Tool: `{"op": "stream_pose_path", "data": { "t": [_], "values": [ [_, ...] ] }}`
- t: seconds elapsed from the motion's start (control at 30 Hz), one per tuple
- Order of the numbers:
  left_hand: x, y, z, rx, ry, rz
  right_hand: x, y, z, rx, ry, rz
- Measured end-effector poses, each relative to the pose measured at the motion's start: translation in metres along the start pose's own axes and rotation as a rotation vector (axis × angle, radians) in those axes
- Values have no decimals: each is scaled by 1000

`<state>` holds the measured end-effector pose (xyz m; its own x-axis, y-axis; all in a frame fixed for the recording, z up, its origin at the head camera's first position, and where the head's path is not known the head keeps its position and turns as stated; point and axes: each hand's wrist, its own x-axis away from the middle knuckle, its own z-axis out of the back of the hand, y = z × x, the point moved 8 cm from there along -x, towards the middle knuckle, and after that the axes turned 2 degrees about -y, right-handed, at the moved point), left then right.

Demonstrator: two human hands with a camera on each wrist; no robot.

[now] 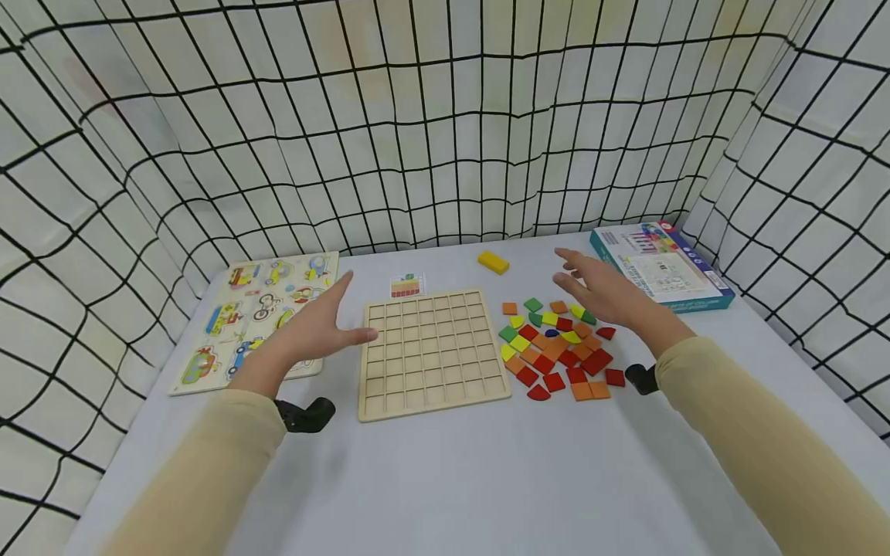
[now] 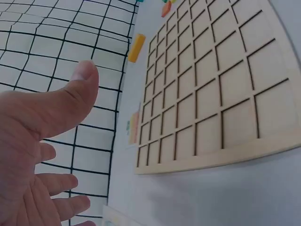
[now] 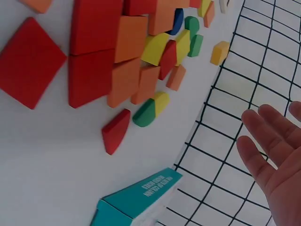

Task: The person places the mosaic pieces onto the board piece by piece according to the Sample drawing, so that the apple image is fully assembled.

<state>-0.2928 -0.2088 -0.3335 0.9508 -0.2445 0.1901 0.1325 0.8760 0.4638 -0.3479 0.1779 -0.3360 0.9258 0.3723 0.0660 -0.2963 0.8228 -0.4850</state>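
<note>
My left hand [image 1: 304, 333] hovers over the table with its thumb spread from the fingers, between the vehicle puzzle board and the wooden grid board [image 1: 434, 355]. In the left wrist view its palm side [image 2: 28, 141] shows, and nothing is in it. My right hand [image 1: 599, 289], also holding nothing, is in the air beyond the pile of coloured tiles [image 1: 556, 347], fingers loosely extended. Red, orange, yellow, green and blue tiles lie right of the grid board, some square and some rounded. The grid's compartments hold no tiles.
A wooden vehicle puzzle board [image 1: 257, 316] lies at the left. Behind the grid board are a small picture card [image 1: 407, 286] and a yellow block [image 1: 494, 262]. A teal-edged box [image 1: 660, 266] sits at the back right. Black netting [image 1: 445, 139] over white cloth surrounds the table.
</note>
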Motion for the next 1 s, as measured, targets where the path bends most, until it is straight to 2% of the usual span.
{"op": "stream_pose_path", "data": {
  "t": [0.17, 0.33, 0.53, 0.6, 0.87, 1.0],
  "values": [
    [-7, -22, -29, 42, -77, 36, -2, 10, -21, -25, -53, -15],
    [-13, -31, -50, 39, -146, 21, -3, 16, -41, -3, -100, -27],
    [-18, -37, -59, 22, -207, 23, -10, 19, -61, 77, -143, 17],
    [-19, -38, -61, 11, -219, 13, -13, 21, -65, 95, -147, 8],
    [-20, -42, -70, -36, -252, -20, -18, 20, -73, 148, -182, -43],
    [-15, -41, -74, -28, -265, -18, -17, 15, -76, 212, -211, -20]
  ]
}}
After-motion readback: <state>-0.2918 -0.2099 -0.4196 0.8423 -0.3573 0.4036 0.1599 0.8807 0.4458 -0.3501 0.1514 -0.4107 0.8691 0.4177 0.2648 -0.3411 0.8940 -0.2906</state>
